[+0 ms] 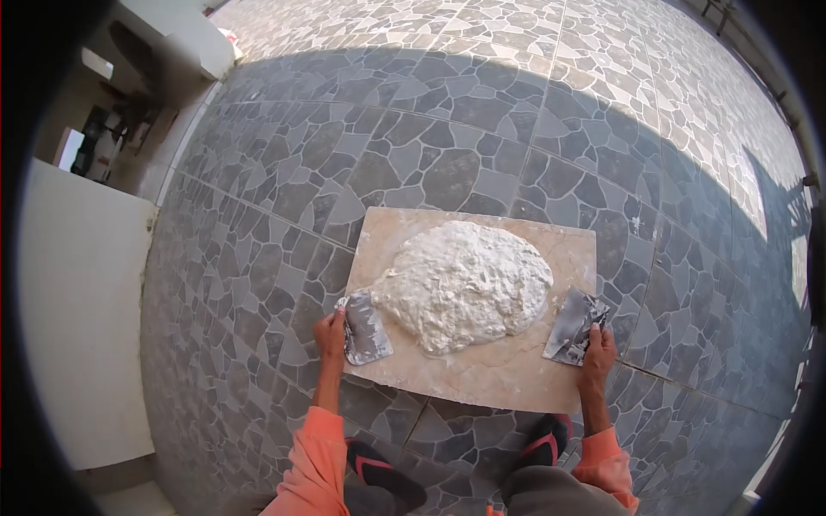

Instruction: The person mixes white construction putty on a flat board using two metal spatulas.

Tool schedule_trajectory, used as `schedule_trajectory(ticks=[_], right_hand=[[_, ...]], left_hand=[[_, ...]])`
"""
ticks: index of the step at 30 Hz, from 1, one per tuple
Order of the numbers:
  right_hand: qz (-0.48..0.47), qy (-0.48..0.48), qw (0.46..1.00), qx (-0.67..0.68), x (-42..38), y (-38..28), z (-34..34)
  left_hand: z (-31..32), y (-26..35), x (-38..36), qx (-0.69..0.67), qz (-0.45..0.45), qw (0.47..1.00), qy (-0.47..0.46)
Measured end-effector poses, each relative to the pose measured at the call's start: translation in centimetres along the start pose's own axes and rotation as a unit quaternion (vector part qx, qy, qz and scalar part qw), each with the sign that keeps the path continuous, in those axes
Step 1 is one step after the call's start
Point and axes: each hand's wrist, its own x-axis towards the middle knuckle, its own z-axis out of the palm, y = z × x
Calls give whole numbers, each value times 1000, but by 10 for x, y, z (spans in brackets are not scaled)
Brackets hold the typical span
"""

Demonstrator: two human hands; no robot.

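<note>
A broad mound of wet white plaster-like paste (pixel 469 284) lies on a pinkish tile board (pixel 465 378). My left hand (pixel 329 334) is closed on a flat metal scraper (pixel 367 331) at the board's left edge, its blade close to the mound. On the right side, my right hand (pixel 600 348) grips a second flat scraper (pixel 570 328), smeared with white paste, over the board's right edge. A small gap separates that blade from the mound. The fingers of both hands are partly hidden behind the tools.
Grey stone-patterned floor tiles (pixel 447 172) surround the board. My feet in dark sandals (pixel 546 443) stand just below its near edge. A pale wall (pixel 86 310) runs along the left, with a doorway showing dark objects. Sunlight falls on the far floor.
</note>
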Motion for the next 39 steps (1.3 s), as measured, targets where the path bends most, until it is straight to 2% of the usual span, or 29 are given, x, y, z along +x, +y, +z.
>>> schedule_trajectory(ticks=[4,11,14,15,21,22,24,26,28,29,31,33,35,36,38,39], right_hand=[[-7,13,1000,-19,-13,-71,-26],[-8,3,1000,-6,-35,-224,-87],[-3,2,1000,10,-64,-298,-115],[9,3,999,31,-62,-305,-117],[53,6,999,-11,-131,-495,-171],[33,-2,999,33,-135,-423,-202],[23,5,999,33,-161,-472,-226],[7,22,999,41,-152,-511,-235],[95,-43,993,-50,-134,-561,-246],[75,-37,996,-40,-127,-567,-240],[57,-25,997,-52,-112,-630,-222],[19,-17,993,-119,-100,-668,-207],[-5,-2,991,-135,-70,-678,-195],[-29,1,988,-151,-45,-708,-169],[-82,-5,977,-197,-35,-735,-156],[-68,0,979,-191,-26,-737,-149]], left_hand=[[-9,36,-32,-64,-26,998,2],[-71,162,-102,-113,-59,992,-16],[-118,227,-132,-108,-48,993,-8],[-127,251,-131,-100,-42,994,-3],[-275,449,-201,-25,-39,999,0],[-256,404,-244,-26,15,999,31],[-304,446,-278,-18,37,998,41],[-328,494,-288,-49,19,997,50],[-340,547,-287,-52,30,996,70],[-332,544,-289,-56,45,993,91],[-333,582,-279,-56,40,990,120],[-341,611,-262,-62,22,992,108],[-346,641,-231,-38,4,996,82],[-339,676,-190,-53,-4,995,80],[-334,691,-163,-88,-38,992,84],[-337,699,-140,-70,-8,995,69]])
